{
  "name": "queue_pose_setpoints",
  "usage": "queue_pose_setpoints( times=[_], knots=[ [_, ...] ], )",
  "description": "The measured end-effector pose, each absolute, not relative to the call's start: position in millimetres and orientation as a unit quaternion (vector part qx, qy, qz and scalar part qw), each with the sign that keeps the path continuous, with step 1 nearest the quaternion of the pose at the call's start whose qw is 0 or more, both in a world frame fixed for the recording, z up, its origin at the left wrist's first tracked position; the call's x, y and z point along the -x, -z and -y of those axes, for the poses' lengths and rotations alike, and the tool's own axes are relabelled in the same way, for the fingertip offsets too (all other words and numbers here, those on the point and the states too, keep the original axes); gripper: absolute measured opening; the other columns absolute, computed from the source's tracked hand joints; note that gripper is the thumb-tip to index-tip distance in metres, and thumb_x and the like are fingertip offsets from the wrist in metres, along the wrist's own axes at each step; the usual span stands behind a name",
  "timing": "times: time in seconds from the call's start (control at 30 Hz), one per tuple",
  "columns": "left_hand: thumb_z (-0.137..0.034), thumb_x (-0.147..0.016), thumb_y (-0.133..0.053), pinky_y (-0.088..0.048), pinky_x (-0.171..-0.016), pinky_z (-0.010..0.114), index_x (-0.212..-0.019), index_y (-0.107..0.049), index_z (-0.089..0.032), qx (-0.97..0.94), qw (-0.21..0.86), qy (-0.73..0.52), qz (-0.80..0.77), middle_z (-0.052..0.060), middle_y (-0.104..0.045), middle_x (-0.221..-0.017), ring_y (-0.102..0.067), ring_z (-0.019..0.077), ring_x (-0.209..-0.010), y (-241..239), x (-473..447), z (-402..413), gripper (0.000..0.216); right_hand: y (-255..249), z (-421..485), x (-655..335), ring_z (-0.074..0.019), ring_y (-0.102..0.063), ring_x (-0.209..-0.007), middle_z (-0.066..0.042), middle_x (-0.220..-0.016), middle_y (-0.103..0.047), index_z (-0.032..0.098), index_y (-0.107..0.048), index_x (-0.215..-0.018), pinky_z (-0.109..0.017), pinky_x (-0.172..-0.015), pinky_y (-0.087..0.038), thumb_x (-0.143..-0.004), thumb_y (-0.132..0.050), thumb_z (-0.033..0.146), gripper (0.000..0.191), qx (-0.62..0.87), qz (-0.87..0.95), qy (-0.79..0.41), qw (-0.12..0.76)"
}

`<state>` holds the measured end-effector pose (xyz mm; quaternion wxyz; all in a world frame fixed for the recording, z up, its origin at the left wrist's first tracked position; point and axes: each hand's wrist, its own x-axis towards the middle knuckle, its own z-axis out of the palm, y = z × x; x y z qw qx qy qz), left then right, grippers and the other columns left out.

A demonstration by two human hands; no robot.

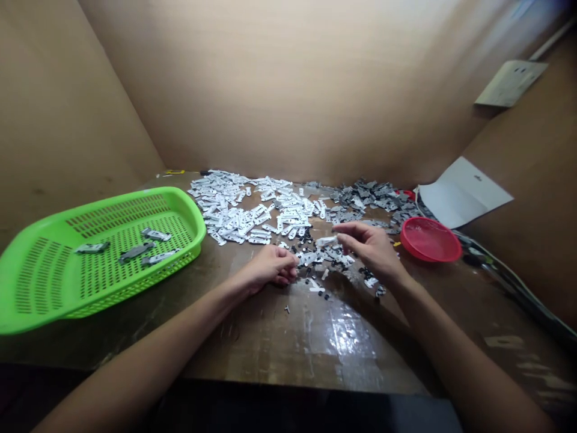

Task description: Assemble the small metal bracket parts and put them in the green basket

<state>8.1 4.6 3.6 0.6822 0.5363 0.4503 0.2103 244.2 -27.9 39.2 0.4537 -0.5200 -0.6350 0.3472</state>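
Note:
My left hand rests on the wooden table with its fingers curled, pinching at small parts near a scatter of tiny black pieces; what it holds is too small to name. Slightly above the table, my right hand pinches a small white metal strip between thumb and fingers. Behind the hands lies a heap of white metal strips and, to the right, a heap of grey metal pieces.
A green slotted plastic basket sits at the left with several assembled grey pieces in it. A red shallow dish stands at the right, beside white paper and cables. Cardboard walls enclose the table.

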Motion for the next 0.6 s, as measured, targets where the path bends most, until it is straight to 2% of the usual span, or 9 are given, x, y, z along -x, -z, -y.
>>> queue_pose_setpoints(
  times=[0.2,0.6],
  knots=[
    [-0.032,-0.071,-0.061,-0.042,-0.049,0.018,-0.071,-0.057,-0.013,-0.540,0.683,-0.196,-0.451,0.002,-0.061,-0.064,-0.052,0.0060,-0.049,-5.4,-8.9,-3.0,0.019,-29.2,35.4,-219.8,-0.0094,-0.050,-0.053,-0.001,-0.064,-0.059,0.013,-0.065,-0.083,-0.024,-0.052,-0.042,-0.072,-0.066,0.034,0.024,0.506,0.577,-0.444,0.462],
    [-0.031,-0.072,-0.061,-0.041,-0.049,0.018,-0.070,-0.058,-0.013,-0.550,0.684,-0.195,-0.438,0.002,-0.061,-0.064,-0.053,0.0059,-0.048,-2.2,-8.1,-5.3,0.018,-18.4,33.2,-215.7,-0.0095,-0.052,-0.053,-0.003,-0.069,-0.063,0.013,-0.066,-0.081,-0.023,-0.050,-0.042,-0.071,-0.065,0.033,0.022,0.536,0.573,-0.439,0.437]
  ],
)
